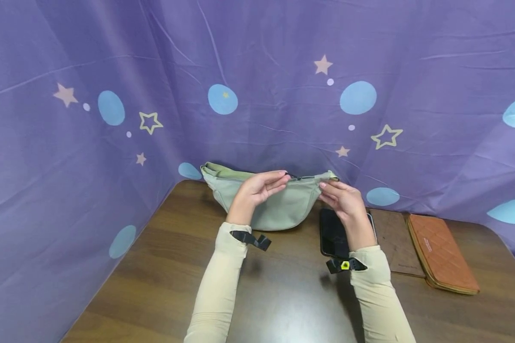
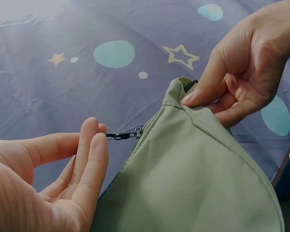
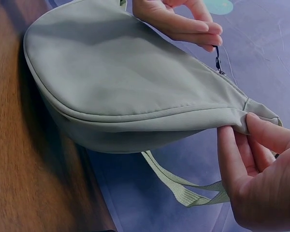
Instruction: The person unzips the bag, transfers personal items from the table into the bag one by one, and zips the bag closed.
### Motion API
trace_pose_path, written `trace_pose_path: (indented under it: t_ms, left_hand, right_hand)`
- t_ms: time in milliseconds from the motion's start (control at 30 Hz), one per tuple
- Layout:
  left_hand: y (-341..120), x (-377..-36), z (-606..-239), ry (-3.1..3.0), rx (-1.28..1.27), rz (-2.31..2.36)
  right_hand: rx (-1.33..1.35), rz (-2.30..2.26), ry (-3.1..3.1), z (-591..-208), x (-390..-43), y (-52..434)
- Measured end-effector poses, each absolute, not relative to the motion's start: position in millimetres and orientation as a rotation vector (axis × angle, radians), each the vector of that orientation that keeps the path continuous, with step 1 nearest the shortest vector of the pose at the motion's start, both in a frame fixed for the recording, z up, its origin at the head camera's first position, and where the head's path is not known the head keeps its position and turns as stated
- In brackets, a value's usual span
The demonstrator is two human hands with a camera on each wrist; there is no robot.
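Observation:
A pale green waist bag (image 1: 279, 205) stands on its curved bottom at the back of the wooden table (image 1: 283, 295). My left hand (image 1: 262, 186) pinches the black zipper pull (image 2: 124, 136) near the middle of the bag's top edge, thumb against fingertips. Thumb and fingers of my right hand (image 1: 341, 197) pinch the bag's right end corner (image 3: 244, 123). The zipper pull (image 3: 217, 60) hangs from the left hand's fingertips in the right wrist view. The bag's webbing strap (image 3: 183, 191) trails behind it.
A black phone (image 1: 332, 233) lies on the table under my right wrist. To its right lie a flat brown wallet (image 1: 396, 243) and an orange quilted wallet (image 1: 442, 252). A purple curtain (image 1: 257, 71) with stars closes off the back and left.

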State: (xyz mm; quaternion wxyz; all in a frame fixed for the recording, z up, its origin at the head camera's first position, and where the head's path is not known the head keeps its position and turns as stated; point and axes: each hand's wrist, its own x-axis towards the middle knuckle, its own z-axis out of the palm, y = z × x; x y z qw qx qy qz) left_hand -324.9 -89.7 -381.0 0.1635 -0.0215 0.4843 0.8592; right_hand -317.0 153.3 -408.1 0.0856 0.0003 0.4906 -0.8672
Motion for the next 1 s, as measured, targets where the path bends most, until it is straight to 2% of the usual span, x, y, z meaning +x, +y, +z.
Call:
trace_pose_path:
  t_ms: [367,1000]
  left_hand:
    - [-95,-319,-383,1.599,0.021,2.388]
    - [-105,-313,-378,1.767,0.006,2.304]
  right_hand:
    - [-0.085,-2.574,1.53,-409,-314,155]
    - [-0.145,-2.572,1.55,-408,-317,156]
